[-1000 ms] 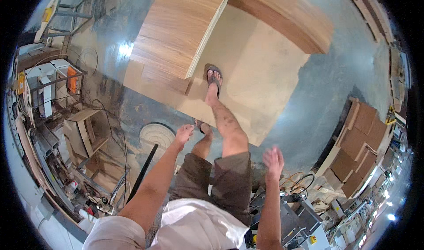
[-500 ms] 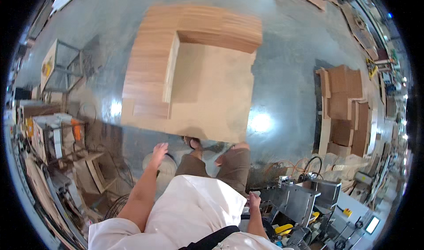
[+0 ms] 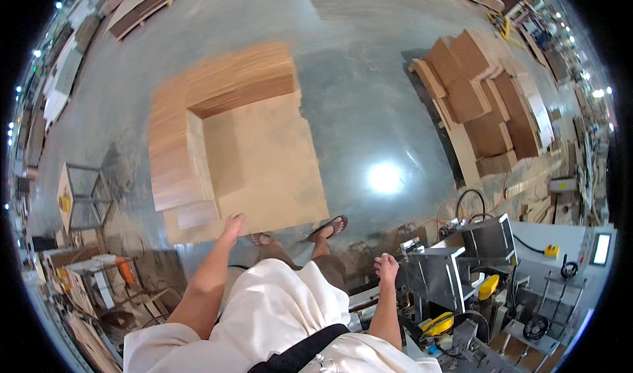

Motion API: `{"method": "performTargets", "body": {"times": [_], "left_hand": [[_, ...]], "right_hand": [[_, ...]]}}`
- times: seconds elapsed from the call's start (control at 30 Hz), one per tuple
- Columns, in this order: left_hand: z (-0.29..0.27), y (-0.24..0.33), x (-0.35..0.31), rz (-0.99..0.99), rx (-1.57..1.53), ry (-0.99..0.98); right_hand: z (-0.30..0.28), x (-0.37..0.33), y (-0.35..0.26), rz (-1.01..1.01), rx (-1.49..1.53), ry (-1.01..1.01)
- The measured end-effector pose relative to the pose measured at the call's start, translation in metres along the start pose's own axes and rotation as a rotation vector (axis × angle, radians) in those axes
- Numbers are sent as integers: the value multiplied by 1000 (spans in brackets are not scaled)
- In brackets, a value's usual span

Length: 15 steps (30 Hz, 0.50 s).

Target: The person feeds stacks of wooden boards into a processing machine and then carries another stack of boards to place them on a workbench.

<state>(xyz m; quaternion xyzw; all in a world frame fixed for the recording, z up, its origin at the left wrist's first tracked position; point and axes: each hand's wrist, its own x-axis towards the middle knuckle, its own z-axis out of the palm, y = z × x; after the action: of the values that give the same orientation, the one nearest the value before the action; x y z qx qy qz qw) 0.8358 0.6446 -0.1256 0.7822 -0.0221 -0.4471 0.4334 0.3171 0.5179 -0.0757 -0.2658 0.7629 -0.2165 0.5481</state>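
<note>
My left hand (image 3: pixel 234 226) hangs over the near edge of a large tan base board (image 3: pixel 267 152), its fingers loosely apart with nothing visible in them. Wood-grain panels (image 3: pixel 170 145) are stacked along the far and left sides of that board, making an L-shape; the near hand does not visibly grip them. My right hand (image 3: pixel 386 267) is held low on the right with fingers curled in, and no object shows in it. Nearest to it is a machine with upright metal plates (image 3: pixel 432 277); the hand appears apart from them.
Brown panels (image 3: pixel 478 103) lie in uneven piles on a pallet at the right. A control cabinet with a lit screen (image 3: pixel 601 249) stands at the lower right. On the left are a metal-framed stand (image 3: pixel 89 198) and a cluttered cart (image 3: pixel 99 281). My sandalled foot (image 3: pixel 330 227) is beside the base board.
My view has turned and moved right, so the panel stack sits further left and the machine shows more. My feet have stepped apart. The right hand has come up and forward.
</note>
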Motion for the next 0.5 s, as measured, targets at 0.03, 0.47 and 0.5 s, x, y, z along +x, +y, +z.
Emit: {"method": "performTargets", "body": {"times": [0.03, 0.47, 0.5], "left_hand": [[24, 3, -1, 69, -68, -24], [229, 107, -12, 374, 538, -152], [211, 83, 9, 297, 516, -100]], "right_hand": [[-6, 3, -22, 36, 43, -3], [-92, 60, -26, 15, 127, -266], [-85, 60, -43, -4, 105, -250]]}}
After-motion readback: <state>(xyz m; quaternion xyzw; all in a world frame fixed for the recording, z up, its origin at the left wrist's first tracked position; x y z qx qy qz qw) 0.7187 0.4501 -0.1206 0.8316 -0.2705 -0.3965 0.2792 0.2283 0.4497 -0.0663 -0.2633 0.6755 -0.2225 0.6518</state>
